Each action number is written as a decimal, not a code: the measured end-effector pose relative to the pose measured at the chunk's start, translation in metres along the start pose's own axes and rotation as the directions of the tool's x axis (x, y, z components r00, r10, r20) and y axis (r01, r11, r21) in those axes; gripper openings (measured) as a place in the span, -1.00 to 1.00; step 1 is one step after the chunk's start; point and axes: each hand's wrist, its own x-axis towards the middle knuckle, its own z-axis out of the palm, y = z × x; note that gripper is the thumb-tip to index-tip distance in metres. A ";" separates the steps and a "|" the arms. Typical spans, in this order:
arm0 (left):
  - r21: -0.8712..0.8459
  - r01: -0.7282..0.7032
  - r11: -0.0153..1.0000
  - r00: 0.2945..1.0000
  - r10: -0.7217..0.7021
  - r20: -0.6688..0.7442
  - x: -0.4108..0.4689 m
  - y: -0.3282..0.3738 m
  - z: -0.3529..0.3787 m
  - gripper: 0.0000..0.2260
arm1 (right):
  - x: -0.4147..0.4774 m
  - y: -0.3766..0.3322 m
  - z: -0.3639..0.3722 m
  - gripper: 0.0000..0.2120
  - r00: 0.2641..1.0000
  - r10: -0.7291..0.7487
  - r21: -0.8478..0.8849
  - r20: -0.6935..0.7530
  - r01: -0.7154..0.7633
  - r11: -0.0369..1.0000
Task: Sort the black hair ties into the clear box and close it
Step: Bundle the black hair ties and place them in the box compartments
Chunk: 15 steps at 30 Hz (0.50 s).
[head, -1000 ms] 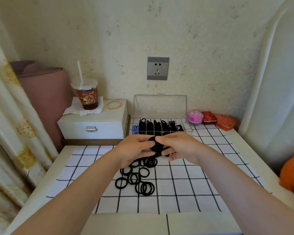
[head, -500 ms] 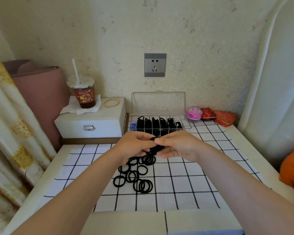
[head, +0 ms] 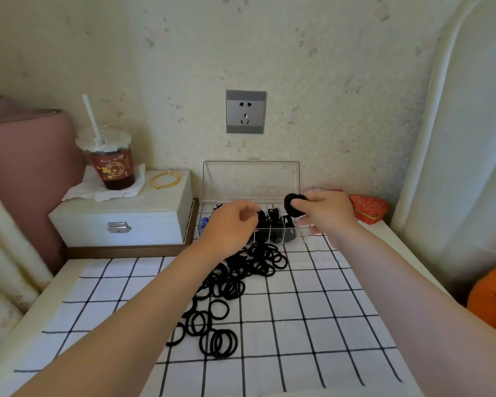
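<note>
The right hand [head: 328, 216] is clamped on a small bunch of black hair ties [head: 293, 206], thumb and fingers pinching it, and holds it in the air over the right end of the clear box [head: 272, 237]. The left hand [head: 231, 224] hangs over the left part of the box with its fingers curled in toward the thumb; from here I cannot tell whether it has a tie in it or nothing at all.

The box stands at the back of the counter [head: 66, 270], against the wall, its lid [head: 251, 179] raised upright behind it. Thin dividers split it into compartments, and the middle ones hold dark ties packed on edge. Something small and blue [head: 203, 223] sits at its left end.

In front of the box, a heap of loose hair ties [head: 241, 279] trails toward the near edge over a white cloth with a black grid [head: 321, 316].

To the left stands a white jewellery case [head: 121, 216] carrying a lidded drink cup [head: 111, 164] with a straw, set on a napkin [head: 109, 190], and a gold bangle [head: 165, 179]. To the right of the box lies a red heart-shaped box [head: 368, 208]. A grey wall socket [head: 245, 111] sits above.
</note>
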 end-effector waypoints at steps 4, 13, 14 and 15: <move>0.226 -0.135 0.965 0.990 0.140 -0.006 0.034 -0.006 0.022 -0.69 | 0.030 0.013 0.011 -0.95 0.987 -0.117 -0.164 -0.106 0.099 0.981; 0.470 -0.229 0.852 0.973 0.182 0.144 0.068 -0.026 0.044 -0.47 | 0.063 0.036 0.036 -0.89 0.944 -0.303 -0.644 -0.133 0.150 0.750; 0.484 -0.234 0.843 0.972 0.191 0.137 0.069 -0.028 0.045 -0.46 | 0.066 0.037 0.038 -0.89 0.938 -0.333 -0.702 -0.095 0.174 0.691; 0.497 -0.239 0.835 0.971 0.198 0.134 0.069 -0.030 0.046 -0.46 | 0.067 0.037 0.039 -0.90 0.937 -0.346 -0.757 -0.052 0.190 0.626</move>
